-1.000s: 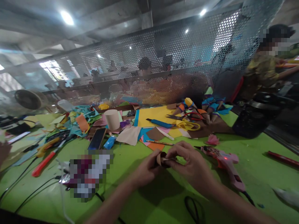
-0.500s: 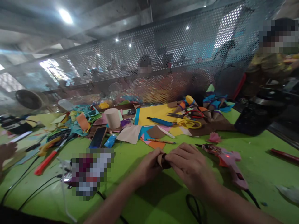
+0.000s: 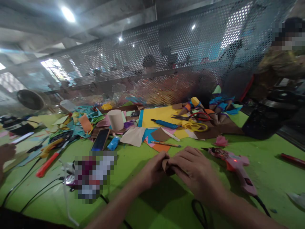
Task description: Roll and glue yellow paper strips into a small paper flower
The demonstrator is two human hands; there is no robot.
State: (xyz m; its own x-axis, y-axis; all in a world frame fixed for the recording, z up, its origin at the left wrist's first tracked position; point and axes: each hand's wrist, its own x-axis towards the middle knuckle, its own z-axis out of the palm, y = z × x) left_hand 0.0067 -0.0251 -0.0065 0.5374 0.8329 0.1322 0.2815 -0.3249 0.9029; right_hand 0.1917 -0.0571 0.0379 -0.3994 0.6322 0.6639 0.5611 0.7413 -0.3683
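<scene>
Between my two hands is a rolled piece of brown paper (image 3: pixel 167 168), curled into a short tube above the green table. My left hand (image 3: pixel 156 168) is closed on its left side. The fingers of my right hand (image 3: pixel 192 167) pinch its right edge, and they hide part of the roll. To the right of my right hand lies a pink hot glue gun (image 3: pixel 238 167) with a red light lit on it. A pink paper flower (image 3: pixel 220 141) sits just beyond the glue gun.
Farther back lie a blue craft knife (image 3: pixel 165 123), scissors (image 3: pixel 188 117), a pencil (image 3: pixel 165 144) and yellow paper (image 3: pixel 157 116). Left are a phone (image 3: pixel 100 140), a paper roll (image 3: pixel 115 120) and a red-handled tool (image 3: pixel 47 164). A black container (image 3: pixel 262 117) stands right. Another person's hand (image 3: pixel 7 154) shows far left.
The brown paper roll has turned slightly in my fingers, its opening now less visible. Both hands stay nearly in place. The whole view has shifted a little.
</scene>
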